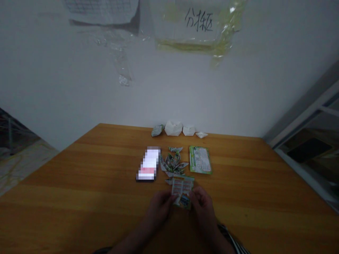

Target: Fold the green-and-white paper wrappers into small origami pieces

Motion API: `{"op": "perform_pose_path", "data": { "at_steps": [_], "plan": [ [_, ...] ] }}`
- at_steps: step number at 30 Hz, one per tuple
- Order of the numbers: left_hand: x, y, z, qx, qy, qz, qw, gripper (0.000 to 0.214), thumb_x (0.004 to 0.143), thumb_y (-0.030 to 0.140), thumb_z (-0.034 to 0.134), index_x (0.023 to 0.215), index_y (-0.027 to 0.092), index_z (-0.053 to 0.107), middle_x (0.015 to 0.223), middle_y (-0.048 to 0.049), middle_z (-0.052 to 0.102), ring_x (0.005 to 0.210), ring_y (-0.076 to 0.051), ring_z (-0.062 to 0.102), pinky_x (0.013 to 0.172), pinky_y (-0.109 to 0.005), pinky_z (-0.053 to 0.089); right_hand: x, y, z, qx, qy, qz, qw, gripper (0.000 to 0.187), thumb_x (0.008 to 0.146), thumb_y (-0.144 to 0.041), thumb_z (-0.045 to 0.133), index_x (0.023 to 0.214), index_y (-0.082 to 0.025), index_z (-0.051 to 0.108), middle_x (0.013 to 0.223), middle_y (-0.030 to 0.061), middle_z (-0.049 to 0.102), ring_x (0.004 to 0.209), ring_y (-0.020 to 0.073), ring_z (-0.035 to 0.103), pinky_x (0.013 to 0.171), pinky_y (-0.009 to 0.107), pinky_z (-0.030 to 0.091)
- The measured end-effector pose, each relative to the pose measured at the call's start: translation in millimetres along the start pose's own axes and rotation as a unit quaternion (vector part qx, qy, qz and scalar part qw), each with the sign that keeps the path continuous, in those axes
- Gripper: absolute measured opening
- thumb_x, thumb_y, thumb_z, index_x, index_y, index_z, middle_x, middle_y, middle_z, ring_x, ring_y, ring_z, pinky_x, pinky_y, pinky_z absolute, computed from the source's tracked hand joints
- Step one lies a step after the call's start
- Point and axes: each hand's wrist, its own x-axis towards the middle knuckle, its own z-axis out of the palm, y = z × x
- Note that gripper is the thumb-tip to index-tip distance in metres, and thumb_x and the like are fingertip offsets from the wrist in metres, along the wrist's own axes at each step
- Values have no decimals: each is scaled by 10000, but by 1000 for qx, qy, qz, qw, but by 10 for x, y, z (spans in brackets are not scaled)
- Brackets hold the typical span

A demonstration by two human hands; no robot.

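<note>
Between my two hands is a small printed sheet of paper (182,187), roughly square, with a green edge and a picture near its bottom. My left hand (161,205) grips its left edge with the thumb on top. On the opposite edge, my right hand (202,204) pinches the paper between thumb and fingers. Just beyond the sheet lies a cluster of folded printed paper pieces (173,163), pointed in shape. Right of the cluster rests a stack of flat printed sheets (200,160) with green borders. The fingers under the held sheet are hidden.
A phone (149,164) with a lit, blurred screen lies left of the folded pieces. Along the wall stand white folded paper shapes (173,128) and a crumpled-looking printed one (157,130). The wooden table (79,169) meets the wall, which carries taped papers (198,23).
</note>
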Motion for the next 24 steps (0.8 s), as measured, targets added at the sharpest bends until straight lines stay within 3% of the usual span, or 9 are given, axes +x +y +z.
{"op": "perform_pose_path", "data": {
  "at_steps": [3,5,8,11,13,16,18,21,24],
  "plan": [
    [-13,17,-76,18,-81,-33,996,338,781,461,613,772,156,756,667,-41,730,614,-218,645,618,-290,506,53,-16,-48,7,-43,9,999,337,760,-473,658,673,-188,500,587,-41,565,529,113,545,514,211,461],
    [-18,33,-84,-22,-108,-28,994,334,802,453,599,891,161,734,736,-39,736,603,-194,643,631,-291,515,82,-16,-80,15,-73,31,997,357,746,-494,663,671,-190,491,585,-40,579,534,122,566,541,231,475],
    [3,46,-47,-151,-57,1,987,429,805,427,619,1174,211,590,957,-62,735,752,-211,677,734,-335,529,101,3,-103,23,-109,58,992,366,740,-502,669,670,-190,491,584,-34,609,511,125,577,535,242,479],
    [40,46,-25,-186,-24,-21,982,422,770,453,652,1072,158,635,881,-86,746,725,-223,687,694,-335,539,98,-3,-102,0,-128,44,991,323,776,-487,640,722,-177,564,643,-7,648,574,145,617,575,252,498],
    [54,45,-35,-175,-6,-33,984,385,754,464,663,945,129,682,817,-85,747,691,-212,682,657,-302,533,89,-38,-118,-33,-115,5,993,296,837,-463,573,911,-181,623,755,20,674,677,167,647,645,274,519],
    [48,47,-59,-166,2,-46,985,373,739,467,676,879,122,700,771,-72,742,650,-187,666,596,-255,512,77,-119,-193,-135,-91,-95,982,358,895,-359,513,1228,-231,543,892,46,690,800,188,657,743,312,524],
    [36,55,-68,-172,2,-50,984,395,724,463,692,924,123,684,749,-65,734,643,-183,663,576,-241,504,74,-171,-259,-225,-131,-176,949,351,883,-273,539,1233,-269,570,962,61,704,860,201,659,782,325,517],
    [20,91,-75,-196,-2,-47,980,588,723,448,703,1209,179,508,620,-5,693,523,-155,634,489,-215,474,83,-224,-321,-314,-194,-274,888,297,842,-191,595,1096,-320,678,956,53,725,831,200,670,731,308,526],
    [13,124,-80,-206,2,-34,978,642,758,431,677,1277,234,354,563,33,660,450,-137,603,439,-195,447,95,-248,-308,-320,-184,-303,879,308,831,-174,614,1087,-330,683,922,52,734,791,193,681,690,299,542]
  ]
}}
